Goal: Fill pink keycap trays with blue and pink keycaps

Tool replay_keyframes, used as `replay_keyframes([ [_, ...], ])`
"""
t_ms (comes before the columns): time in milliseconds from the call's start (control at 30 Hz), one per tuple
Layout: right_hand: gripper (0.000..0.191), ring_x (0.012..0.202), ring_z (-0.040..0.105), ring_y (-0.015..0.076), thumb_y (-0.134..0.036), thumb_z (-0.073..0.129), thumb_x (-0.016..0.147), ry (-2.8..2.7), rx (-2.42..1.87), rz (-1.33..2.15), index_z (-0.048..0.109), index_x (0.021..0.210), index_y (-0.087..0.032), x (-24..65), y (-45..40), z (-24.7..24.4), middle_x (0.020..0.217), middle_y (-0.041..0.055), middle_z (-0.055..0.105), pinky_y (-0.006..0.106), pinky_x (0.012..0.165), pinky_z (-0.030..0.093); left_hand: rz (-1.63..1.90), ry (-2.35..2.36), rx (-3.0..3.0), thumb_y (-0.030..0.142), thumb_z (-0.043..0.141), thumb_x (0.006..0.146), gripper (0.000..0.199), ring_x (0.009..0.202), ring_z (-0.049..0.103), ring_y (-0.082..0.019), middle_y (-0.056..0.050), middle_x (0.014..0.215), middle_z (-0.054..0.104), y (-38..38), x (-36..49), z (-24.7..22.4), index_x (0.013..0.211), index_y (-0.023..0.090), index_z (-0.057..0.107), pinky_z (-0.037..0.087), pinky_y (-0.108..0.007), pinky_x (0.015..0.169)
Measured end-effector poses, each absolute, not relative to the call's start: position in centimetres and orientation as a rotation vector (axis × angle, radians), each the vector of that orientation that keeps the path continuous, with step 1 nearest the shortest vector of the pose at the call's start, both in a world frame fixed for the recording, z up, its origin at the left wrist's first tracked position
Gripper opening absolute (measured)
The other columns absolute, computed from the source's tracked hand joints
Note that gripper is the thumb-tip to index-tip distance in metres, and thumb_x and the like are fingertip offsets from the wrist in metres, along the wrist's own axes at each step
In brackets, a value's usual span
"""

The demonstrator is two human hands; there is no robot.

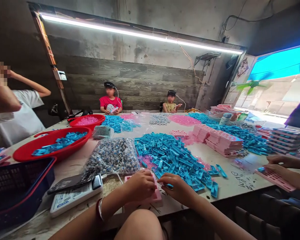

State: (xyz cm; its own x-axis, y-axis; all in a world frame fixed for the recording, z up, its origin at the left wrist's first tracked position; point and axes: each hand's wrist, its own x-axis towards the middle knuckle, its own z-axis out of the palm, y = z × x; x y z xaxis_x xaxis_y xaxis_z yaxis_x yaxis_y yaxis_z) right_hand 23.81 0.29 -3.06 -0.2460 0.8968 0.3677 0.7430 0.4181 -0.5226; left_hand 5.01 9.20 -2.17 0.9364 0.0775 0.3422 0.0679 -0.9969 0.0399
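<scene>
Low in the middle of the head view, a pink slotted plastic tray [157, 196] lies at the table's front edge. My left hand [141, 185] is over it with curled fingers, which hide whatever they may hold. My right hand [176, 187] is just right of the tray, thumb and fingertips drawn together; a bit of blue shows beside them, but I cannot tell whether it is gripped. Right behind my hands spreads a heap of blue plastic troughs [167, 155] with small clear pink pieces [150, 161] among them. A clear bag of small grey-white parts [112, 155] lies behind my left hand.
To the left are a phone [72, 181] on a white power bank [77, 198], a dark basket [20, 190] and a red basin [57, 143]. Stacked pink trays [220, 140] stand right of the heap. A co-worker's hands [280, 168] work at far right; two people sit opposite.
</scene>
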Motion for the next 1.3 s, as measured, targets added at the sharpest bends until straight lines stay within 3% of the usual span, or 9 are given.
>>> replay_keyframes([
  [300,0.028,0.078,0.063,0.018,-0.012,0.05,0.081,-2.053,-1.335,0.289,0.066,0.099,-0.026,24.2,0.5,-3.9,0.09,0.0062,0.065,0.029,0.069,0.051,0.512,0.051,3.225,0.017,0.056,0.078,0.011,0.079,0.055,-0.018,-0.001,0.071,0.066,9.5,5.1,-2.7,0.067,0.019,0.059,0.041,-0.033,0.077],
  [400,0.026,0.079,0.062,0.0187,-0.013,0.052,0.079,-2.032,-1.359,0.246,0.063,0.099,-0.025,24.1,0.5,-3.8,0.088,0.006,0.065,0.03,0.07,0.05,0.549,0.045,3.162,0.024,0.058,0.077,0.004,0.084,0.055,-0.019,-0.002,0.081,0.066,9.7,4.9,-2.7,0.077,0.02,0.06,0.041,-0.034,0.081],
  [533,0.016,0.071,0.06,0.0163,-0.011,0.057,0.073,-1.957,-1.418,0.205,0.059,0.085,-0.021,23.6,0.2,-3.0,0.077,0.0024,0.064,0.028,0.066,0.048,0.584,0.177,2.965,0.044,0.065,0.071,0.039,0.095,0.054,-0.023,-0.008,0.1,0.063,9.9,4.6,-2.0,0.099,0.018,0.057,0.04,-0.034,0.087],
  [767,0.012,0.068,0.059,0.0129,-0.011,0.06,0.071,-1.859,-1.384,0.314,0.059,0.08,-0.018,22.0,-0.1,-2.2,0.075,0.0003,0.063,0.024,0.065,0.048,0.433,0.202,2.832,0.051,0.062,0.075,0.067,0.121,0.043,-0.029,-0.012,0.131,0.049,10.3,4.0,-1.9,0.129,0.018,0.043,0.031,-0.04,0.103],
  [1000,0.011,0.069,0.057,0.0136,-0.01,0.061,0.07,-1.905,-1.371,0.256,0.056,0.071,-0.019,20.4,0.0,-3.1,0.073,-0.0006,0.063,0.025,0.068,0.044,0.431,0.212,2.869,0.05,0.06,0.078,0.071,0.131,0.032,-0.028,-0.009,0.141,0.039,10.2,3.9,-2.9,0.138,0.023,0.033,0.015,-0.044,0.111],
  [1300,0.009,0.065,0.058,0.0125,-0.01,0.059,0.07,-1.907,-1.303,0.286,0.058,0.071,-0.019,20.4,0.3,-3.3,0.071,-0.0007,0.063,0.023,0.064,0.044,0.365,0.208,2.983,0.053,0.053,0.081,0.072,0.133,0.028,-0.028,-0.009,0.144,0.033,10.3,4.0,-3.1,0.14,0.021,0.027,0.012,-0.044,0.111],
])
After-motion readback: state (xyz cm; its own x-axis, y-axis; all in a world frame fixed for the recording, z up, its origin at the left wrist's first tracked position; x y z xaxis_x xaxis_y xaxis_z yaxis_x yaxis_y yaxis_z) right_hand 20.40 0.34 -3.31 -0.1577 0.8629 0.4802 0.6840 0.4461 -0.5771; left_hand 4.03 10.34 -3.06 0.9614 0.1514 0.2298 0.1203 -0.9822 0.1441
